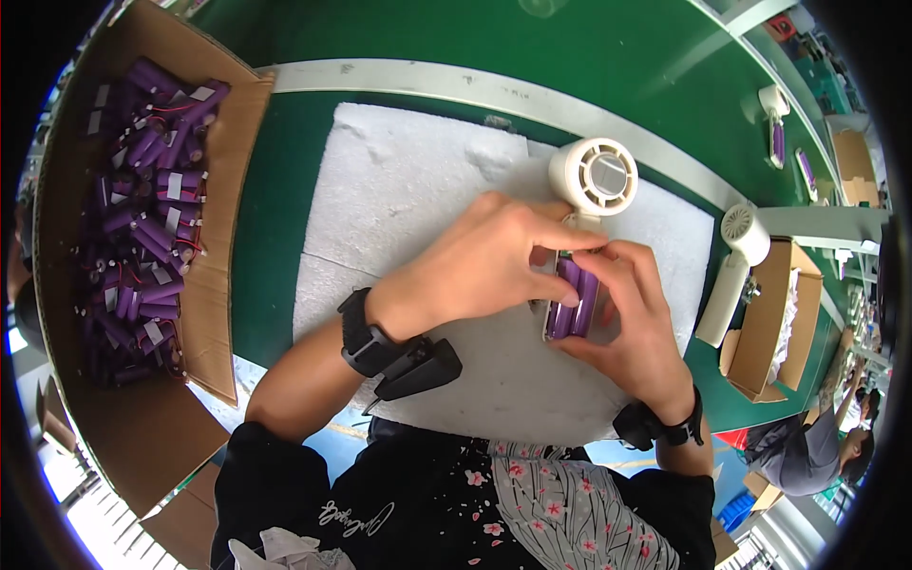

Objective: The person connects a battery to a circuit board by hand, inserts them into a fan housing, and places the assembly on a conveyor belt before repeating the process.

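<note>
A white handheld fan lies on a pale foam mat, its round head away from me and its handle toward me. The handle is uncovered, and a purple battery pack of two cells sits in it. My left hand comes over from the left, thumb on the cells and fingers bent around the top of the handle. On the other side, my right hand curls about the handle, fingertips near its upper end and thumb by its lower end. Whatever small part lies between the fingertips is hidden.
At the left stands a cardboard box of purple battery packs with red wires. Another white fan lies at the right, beside a small carton with white pieces. Beyond a pale rail, fan parts rest on the green surface.
</note>
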The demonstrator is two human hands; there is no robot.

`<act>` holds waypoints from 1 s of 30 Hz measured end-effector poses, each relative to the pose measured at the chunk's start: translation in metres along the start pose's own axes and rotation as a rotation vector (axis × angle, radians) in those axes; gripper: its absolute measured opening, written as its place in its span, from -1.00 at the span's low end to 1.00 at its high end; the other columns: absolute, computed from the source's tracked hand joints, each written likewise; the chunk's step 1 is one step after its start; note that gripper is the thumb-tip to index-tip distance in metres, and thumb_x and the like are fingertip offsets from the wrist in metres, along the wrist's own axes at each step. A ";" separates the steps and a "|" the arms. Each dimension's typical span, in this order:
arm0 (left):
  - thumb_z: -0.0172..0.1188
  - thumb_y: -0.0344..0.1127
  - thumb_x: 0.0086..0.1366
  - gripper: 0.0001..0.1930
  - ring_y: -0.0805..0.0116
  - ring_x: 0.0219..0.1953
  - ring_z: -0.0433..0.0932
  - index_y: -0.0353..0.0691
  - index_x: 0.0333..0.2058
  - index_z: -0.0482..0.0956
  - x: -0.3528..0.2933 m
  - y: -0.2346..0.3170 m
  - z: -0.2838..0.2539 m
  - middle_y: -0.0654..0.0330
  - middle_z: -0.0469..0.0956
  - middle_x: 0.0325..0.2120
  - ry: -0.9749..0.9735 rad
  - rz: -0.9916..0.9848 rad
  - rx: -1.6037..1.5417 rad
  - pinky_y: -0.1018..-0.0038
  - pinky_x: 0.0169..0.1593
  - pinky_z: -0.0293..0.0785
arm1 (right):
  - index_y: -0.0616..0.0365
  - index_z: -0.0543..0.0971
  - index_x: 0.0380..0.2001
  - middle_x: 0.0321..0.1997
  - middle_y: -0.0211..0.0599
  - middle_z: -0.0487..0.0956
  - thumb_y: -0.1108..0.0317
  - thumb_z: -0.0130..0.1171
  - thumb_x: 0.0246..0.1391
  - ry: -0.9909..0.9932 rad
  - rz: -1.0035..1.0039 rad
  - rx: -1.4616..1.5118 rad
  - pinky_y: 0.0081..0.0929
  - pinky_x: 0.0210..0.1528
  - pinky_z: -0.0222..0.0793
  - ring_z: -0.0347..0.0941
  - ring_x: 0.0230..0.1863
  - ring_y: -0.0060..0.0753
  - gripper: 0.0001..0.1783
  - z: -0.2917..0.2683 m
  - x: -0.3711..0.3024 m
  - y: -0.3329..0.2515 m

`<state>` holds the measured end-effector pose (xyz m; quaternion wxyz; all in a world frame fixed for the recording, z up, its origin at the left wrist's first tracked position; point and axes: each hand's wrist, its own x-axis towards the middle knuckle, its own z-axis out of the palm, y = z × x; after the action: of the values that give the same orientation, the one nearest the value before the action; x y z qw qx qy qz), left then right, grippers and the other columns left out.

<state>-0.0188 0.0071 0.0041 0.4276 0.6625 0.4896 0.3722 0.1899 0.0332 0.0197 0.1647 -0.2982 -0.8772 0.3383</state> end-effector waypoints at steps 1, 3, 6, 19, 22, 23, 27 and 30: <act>0.47 -0.46 -0.14 -0.43 0.32 -0.32 0.64 -0.12 -0.04 0.62 0.000 0.000 -0.001 0.11 0.64 -0.21 0.014 0.013 0.006 0.49 -0.22 0.56 | 0.10 0.45 0.06 0.07 -0.21 0.32 0.56 0.55 -0.55 0.006 -0.011 -0.009 -0.45 -0.21 0.49 0.44 -0.05 -0.25 -0.10 0.000 -0.002 0.000; 0.47 -0.46 -0.13 -0.43 0.35 -0.37 0.61 -0.11 -0.03 0.61 0.001 -0.001 -0.001 0.13 0.64 -0.22 -0.002 0.014 0.013 0.50 -0.25 0.55 | 0.13 0.47 0.05 0.07 -0.21 0.33 0.54 0.56 -0.55 0.013 -0.033 -0.022 -0.44 -0.19 0.50 0.45 -0.05 -0.22 -0.11 0.000 -0.004 0.001; 0.47 -0.45 -0.13 -0.43 0.37 -0.41 0.59 -0.11 -0.03 0.61 0.001 -0.001 -0.002 0.15 0.64 -0.23 -0.009 0.017 0.016 0.51 -0.27 0.54 | 0.22 0.49 0.02 0.08 -0.17 0.36 0.48 0.57 -0.53 0.017 -0.090 -0.103 -0.37 -0.11 0.52 0.47 -0.04 -0.18 -0.15 0.000 -0.006 0.002; 0.38 -0.49 0.00 -0.43 0.28 -0.32 0.57 -0.11 0.06 0.52 0.000 -0.006 0.014 0.09 0.52 -0.03 0.216 0.089 -0.020 0.44 -0.27 0.55 | 0.37 0.48 -0.01 0.16 -0.05 0.41 0.43 0.48 -0.36 0.106 -0.140 -0.331 -0.25 -0.04 0.50 0.49 -0.02 -0.05 -0.28 -0.005 0.009 0.003; 0.34 -0.48 0.05 -0.47 0.25 -0.29 0.58 -0.14 0.05 0.51 -0.002 -0.003 0.017 0.06 0.47 0.03 0.261 0.085 0.017 0.43 -0.26 0.56 | 0.25 0.50 0.03 0.15 -0.09 0.46 0.44 0.41 -0.19 0.375 0.131 -0.653 -0.27 -0.04 0.47 0.50 0.00 -0.11 -0.39 -0.035 0.042 0.033; 0.33 -0.47 0.06 -0.50 0.23 -0.28 0.58 -0.15 0.04 0.51 -0.002 -0.004 0.016 0.04 0.46 0.04 0.271 0.097 0.035 0.42 -0.26 0.56 | 0.22 0.51 0.02 0.11 -0.11 0.49 0.45 0.36 -0.12 0.505 0.182 -0.834 -0.30 -0.07 0.48 0.52 -0.04 -0.11 -0.46 -0.041 0.053 0.037; 0.30 -0.44 0.10 -0.57 0.17 -0.23 0.59 -0.18 0.00 0.53 -0.003 -0.005 0.016 0.01 0.45 0.02 0.268 0.099 0.080 0.37 -0.22 0.56 | 0.17 0.53 -0.01 0.05 -0.18 0.54 0.47 0.29 -0.03 0.521 0.113 -0.556 -0.39 -0.19 0.47 0.54 -0.18 -0.17 -0.56 -0.047 0.053 0.022; 0.29 -0.42 0.12 -0.61 0.12 -0.21 0.58 -0.20 -0.03 0.55 -0.004 -0.009 0.020 -0.01 0.47 0.00 0.274 0.116 0.101 0.33 -0.18 0.55 | 0.20 0.53 -0.05 -0.04 -0.16 0.58 0.45 0.28 -0.01 0.339 0.195 -0.431 -0.37 -0.22 0.47 0.55 -0.22 -0.17 -0.60 -0.040 0.047 0.020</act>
<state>-0.0048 0.0004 -0.0116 0.3005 0.6535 0.5223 0.4581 0.1821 0.0948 0.0389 0.2084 -0.4617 -0.8560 0.1036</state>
